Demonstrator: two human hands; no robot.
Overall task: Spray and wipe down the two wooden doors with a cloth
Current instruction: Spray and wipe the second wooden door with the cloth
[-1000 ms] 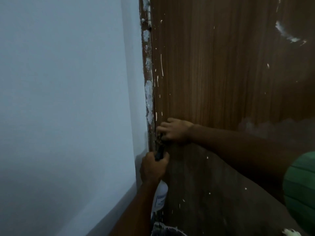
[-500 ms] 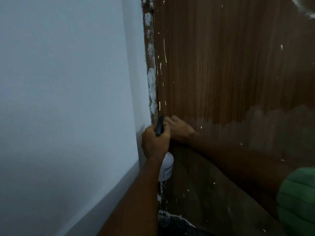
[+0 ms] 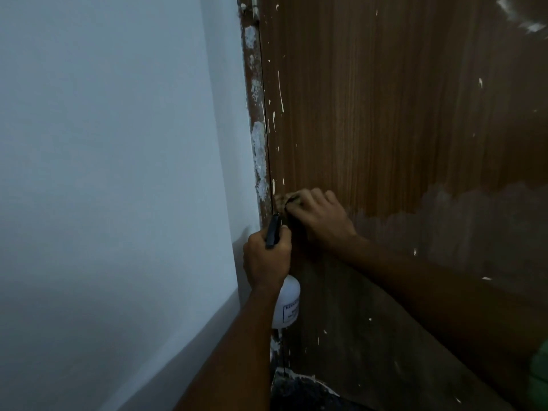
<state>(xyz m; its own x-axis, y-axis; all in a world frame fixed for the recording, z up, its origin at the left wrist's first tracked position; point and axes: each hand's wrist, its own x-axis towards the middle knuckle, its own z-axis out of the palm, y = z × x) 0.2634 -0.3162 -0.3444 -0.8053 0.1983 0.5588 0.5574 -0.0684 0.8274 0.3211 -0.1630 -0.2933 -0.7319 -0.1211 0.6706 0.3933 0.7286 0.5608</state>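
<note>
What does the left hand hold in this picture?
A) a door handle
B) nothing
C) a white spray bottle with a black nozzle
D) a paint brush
C: the left hand grips a white spray bottle by its black head, close to the wooden door.

head view, looking forward and down; close to wooden door [image 3: 370, 114]

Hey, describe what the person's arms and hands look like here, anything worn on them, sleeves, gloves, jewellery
Both forearms are bare all the way into the frame, with no sleeves over them. The left hand and right hand wear no gloves, and no ring, watch or bracelet shows, though the light is dim. The only clothing in view is a bit of green ribbed fabric at the lower right edge.
</note>
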